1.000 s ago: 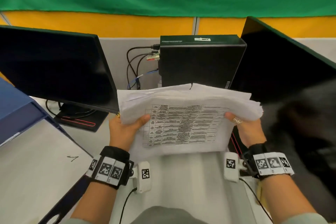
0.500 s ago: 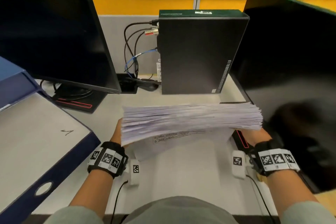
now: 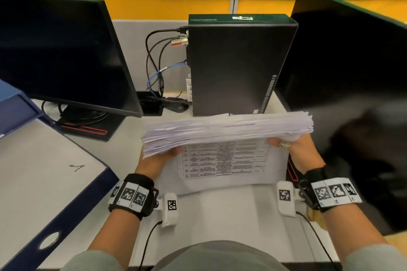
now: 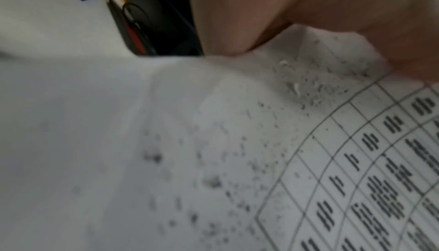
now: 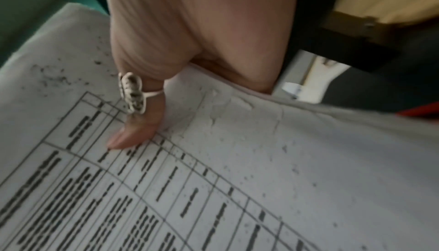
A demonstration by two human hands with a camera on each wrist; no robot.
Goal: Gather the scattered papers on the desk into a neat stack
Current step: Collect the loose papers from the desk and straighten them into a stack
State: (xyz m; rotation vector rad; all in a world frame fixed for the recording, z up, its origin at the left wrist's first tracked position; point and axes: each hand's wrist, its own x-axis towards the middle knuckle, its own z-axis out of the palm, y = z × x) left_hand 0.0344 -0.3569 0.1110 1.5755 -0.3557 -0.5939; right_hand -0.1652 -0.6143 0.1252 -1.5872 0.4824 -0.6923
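Left hand (image 4: 308, 11) gripping paper stack (image 4: 213, 142)

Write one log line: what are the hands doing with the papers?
step: squaring stack | left hand: grips papers | right hand: grips papers | stack: upright, edges uneven

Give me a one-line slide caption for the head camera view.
Both hands, left hand and right hand, hold a thick stack of papers upright on the desk, in front of a black computer.
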